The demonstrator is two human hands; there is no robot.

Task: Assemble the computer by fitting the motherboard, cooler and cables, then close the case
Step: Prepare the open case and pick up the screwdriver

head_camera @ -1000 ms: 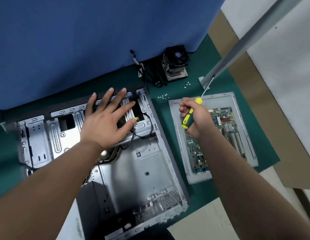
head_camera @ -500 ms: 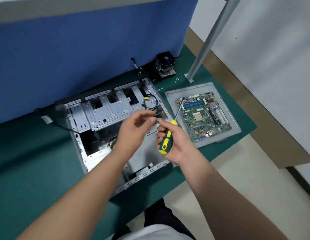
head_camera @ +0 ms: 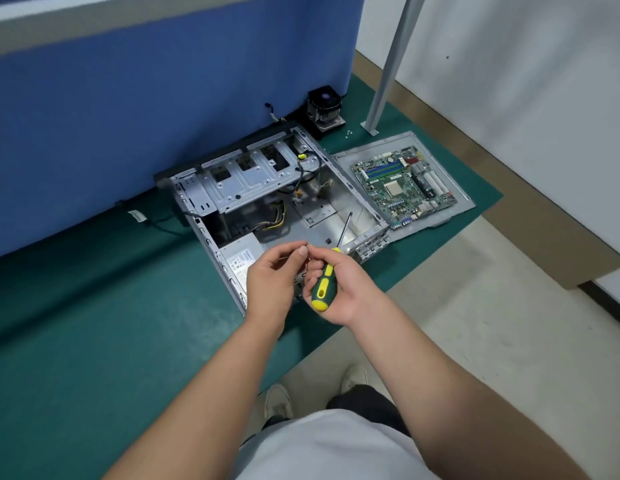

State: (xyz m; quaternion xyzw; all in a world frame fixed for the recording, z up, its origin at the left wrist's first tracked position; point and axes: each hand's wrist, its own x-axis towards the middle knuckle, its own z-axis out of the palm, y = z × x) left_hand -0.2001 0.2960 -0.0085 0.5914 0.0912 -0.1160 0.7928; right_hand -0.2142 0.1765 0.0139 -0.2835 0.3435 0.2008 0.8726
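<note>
The open metal computer case (head_camera: pixel 211 195) lies on its side on the green mat, its inside facing up with loose cables and a power supply. To its right the green motherboard (head_camera: pixel 402 188) rests on the grey side panel (head_camera: pixel 461 209). The black cooler (head_camera: pixel 325 106) stands behind the case by the blue partition. My right hand (head_camera: pixel 339 289) grips a green-and-yellow screwdriver (head_camera: pixel 324 284), shaft pointing up over the case. My left hand (head_camera: pixel 272 282) pinches something tiny at its fingertips, touching the right thumb, above the case's near edge.
A few small white screws (head_camera: pixel 348 132) lie by the foot of a slanted grey metal post (head_camera: pixel 388 64). The blue partition (head_camera: pixel 163 98) closes off the back. The mat's front edge drops to the floor, where my shoes and legs show.
My left hand lifted off the drive cage and came to meet the right hand in front of me. The view pulled back and up, so the case looks smaller.
</note>
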